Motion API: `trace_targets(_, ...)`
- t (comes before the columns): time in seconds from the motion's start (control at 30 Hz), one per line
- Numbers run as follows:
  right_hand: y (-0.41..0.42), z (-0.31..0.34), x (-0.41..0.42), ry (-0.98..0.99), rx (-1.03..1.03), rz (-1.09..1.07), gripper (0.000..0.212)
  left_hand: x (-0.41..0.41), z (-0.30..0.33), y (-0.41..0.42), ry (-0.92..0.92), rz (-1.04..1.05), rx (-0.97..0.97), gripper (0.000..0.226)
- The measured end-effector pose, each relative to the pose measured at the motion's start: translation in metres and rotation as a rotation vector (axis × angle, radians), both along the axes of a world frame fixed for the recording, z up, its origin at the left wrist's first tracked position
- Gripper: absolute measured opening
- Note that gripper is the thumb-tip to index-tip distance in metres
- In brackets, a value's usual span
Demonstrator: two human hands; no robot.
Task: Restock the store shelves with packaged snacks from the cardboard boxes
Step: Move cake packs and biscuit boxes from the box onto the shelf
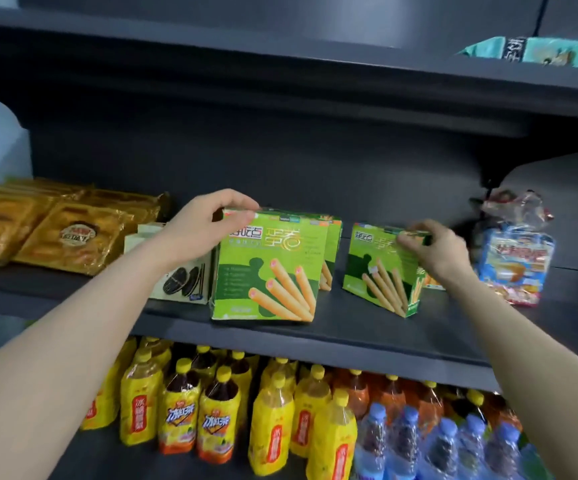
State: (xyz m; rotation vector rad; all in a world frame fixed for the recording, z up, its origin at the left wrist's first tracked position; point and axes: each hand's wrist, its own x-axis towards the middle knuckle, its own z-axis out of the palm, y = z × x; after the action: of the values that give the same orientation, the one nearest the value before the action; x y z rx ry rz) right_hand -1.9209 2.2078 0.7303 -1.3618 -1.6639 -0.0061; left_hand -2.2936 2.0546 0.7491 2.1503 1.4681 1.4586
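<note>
Two green egg-roll snack boxes stand on the dark middle shelf point(350, 327). My left hand point(208, 225) grips the top left corner of the front box point(267, 268), which has another green box close behind it. My right hand point(433, 251) pinches the top right edge of a second green box point(381, 271), which is turned at an angle and stands a little to the right. No cardboard box is in view.
Gold biscuit packs point(55, 230) lie at the shelf's left, a cookie box point(183, 271) beside the left wrist, a blue and white snack bag point(516, 258) at right. Yellow tea bottles point(211, 417) and water bottles point(436, 445) fill the shelf below. A teal pack point(530, 51) lies above.
</note>
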Motion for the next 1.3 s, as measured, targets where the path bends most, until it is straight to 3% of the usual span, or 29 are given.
trace_targets(0.2,0.080,-0.001,-0.015,-0.041,-0.073,0.174,0.032,0.010,-0.008,0.027,0.024,0.014,-0.034,0.019)
trace_targets(0.27,0.102,-0.001,-0.019,-0.147,-0.049,0.156,0.029,0.013,-0.010,0.034,0.005,0.006,-0.034,0.018)
trace_targets(0.37,0.119,0.000,-0.020,-0.355,-0.082,0.010,0.062,0.019,-0.012,0.043,-0.025,-0.020,-0.045,0.019)
trace_targets(0.43,0.116,0.004,-0.016,-0.384,-0.081,-0.054,0.073,0.024,-0.014,0.047,-0.031,-0.039,-0.047,0.020)
trace_targets(0.6,0.104,0.016,0.011,-0.273,0.093,0.009,0.048,0.051,-0.010,0.062,0.006,-0.087,-0.031,0.019)
trace_targets(0.7,0.086,0.023,0.021,-0.277,0.049,0.115,0.033,0.069,-0.008,0.073,0.010,-0.113,-0.033,0.018)
trace_targets(0.8,0.064,0.029,0.022,-0.136,-0.053,0.229,0.026,0.086,-0.006,0.081,0.004,-0.142,-0.028,0.018)
trace_targets(0.9,0.037,0.028,0.021,0.182,-0.367,0.514,0.048,0.107,-0.003,0.094,0.036,-0.145,-0.009,0.019)
trace_targets(1.03,0.024,0.020,0.029,0.275,-0.626,0.700,0.066,0.139,-0.002,0.109,0.055,-0.131,0.055,0.021)
trace_targets(1.2,0.025,0.001,0.051,0.266,-0.617,0.715,0.048,0.156,-0.013,0.114,0.167,-0.023,0.183,0.019)
trace_targets(1.3,0.027,-0.001,0.067,0.282,-0.522,0.591,0.084,0.144,-0.016,0.107,0.347,0.126,0.248,0.030)
